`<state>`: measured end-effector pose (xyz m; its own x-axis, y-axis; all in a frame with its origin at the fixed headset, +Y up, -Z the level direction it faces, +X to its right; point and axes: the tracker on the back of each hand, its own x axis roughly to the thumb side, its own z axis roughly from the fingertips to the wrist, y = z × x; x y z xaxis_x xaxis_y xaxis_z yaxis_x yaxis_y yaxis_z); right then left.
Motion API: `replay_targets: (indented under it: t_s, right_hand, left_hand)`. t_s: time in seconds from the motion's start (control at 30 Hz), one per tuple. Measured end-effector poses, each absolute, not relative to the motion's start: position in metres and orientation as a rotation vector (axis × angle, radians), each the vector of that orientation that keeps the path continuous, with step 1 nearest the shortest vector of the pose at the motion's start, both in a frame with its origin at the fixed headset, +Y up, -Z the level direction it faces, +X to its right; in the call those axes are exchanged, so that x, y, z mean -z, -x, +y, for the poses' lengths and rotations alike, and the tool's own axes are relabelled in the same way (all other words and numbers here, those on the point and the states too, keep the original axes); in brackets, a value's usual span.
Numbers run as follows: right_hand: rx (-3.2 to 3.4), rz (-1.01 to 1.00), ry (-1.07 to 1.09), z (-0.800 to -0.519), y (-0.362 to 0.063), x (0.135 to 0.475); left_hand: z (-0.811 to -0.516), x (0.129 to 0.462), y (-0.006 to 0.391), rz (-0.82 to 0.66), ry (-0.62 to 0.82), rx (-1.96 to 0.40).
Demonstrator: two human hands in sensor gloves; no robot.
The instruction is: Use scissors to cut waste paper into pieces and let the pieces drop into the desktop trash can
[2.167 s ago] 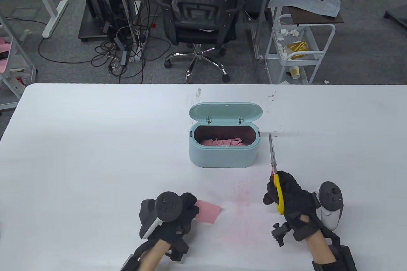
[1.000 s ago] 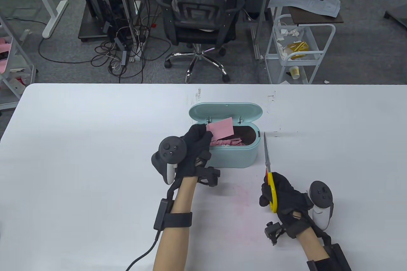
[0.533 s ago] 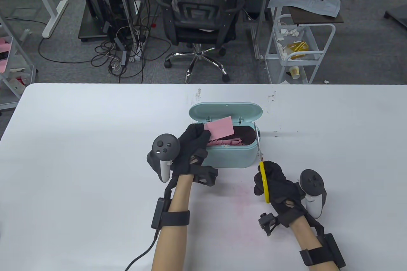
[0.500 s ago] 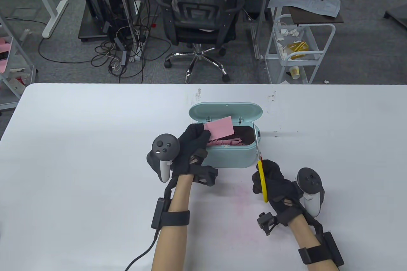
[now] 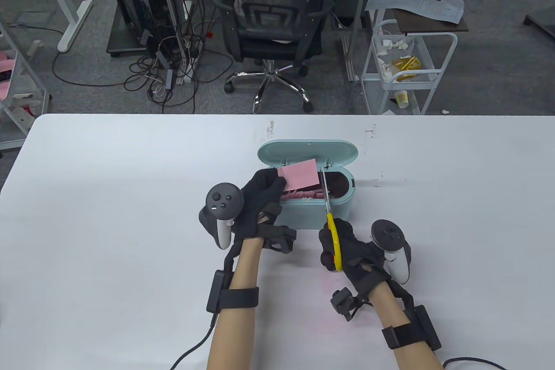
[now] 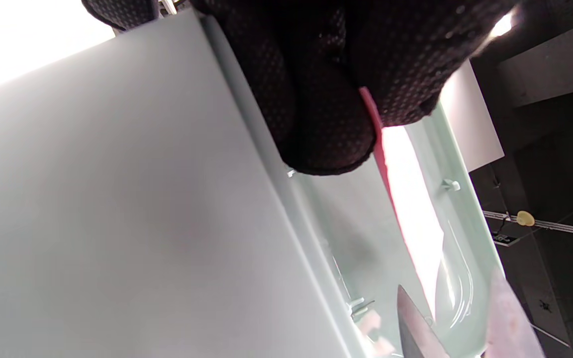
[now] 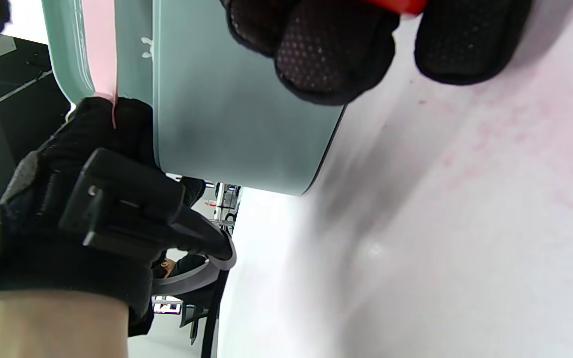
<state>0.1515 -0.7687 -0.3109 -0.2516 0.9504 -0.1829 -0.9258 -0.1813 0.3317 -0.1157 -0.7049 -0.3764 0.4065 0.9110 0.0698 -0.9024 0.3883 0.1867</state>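
Observation:
A pale green desktop trash can [image 5: 303, 214] stands mid-table with its lid [image 5: 308, 153] tipped back and pink paper scraps [image 5: 303, 193] inside. My left hand [image 5: 264, 196] pinches a pink sheet of paper [image 5: 300, 174] over the can's left half; the left wrist view shows the paper [image 6: 406, 199] edge-on between my fingertips. My right hand [image 5: 347, 248] grips yellow-handled scissors [image 5: 331, 235], whose blades [image 5: 324, 188] reach over the can's front wall to the sheet's right edge. A blade tip [image 6: 413, 323] shows in the left wrist view. In the right wrist view the can [image 7: 227, 99] sits beside my fingers.
Pink dust stains the white table [image 5: 108, 214] in front of the can. Beyond the far edge stand an office chair [image 5: 271, 18], a white cart [image 5: 407, 66] with scraps, and cables on the floor.
My left hand lifted the pink sheet from the table to above the can and holds it there. My right hand carried the scissors left, from beside the can to the sheet's right edge.

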Motion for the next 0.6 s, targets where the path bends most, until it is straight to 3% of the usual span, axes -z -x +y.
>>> replay_targets:
  t_s: [0.6]
  right_hand:
    - [-1.788, 0.330, -0.073, -0.764, -0.143, 0.325]
  left_hand:
    - [-0.706, 0.377, 0.117, 0.039, -0.208, -1.149]
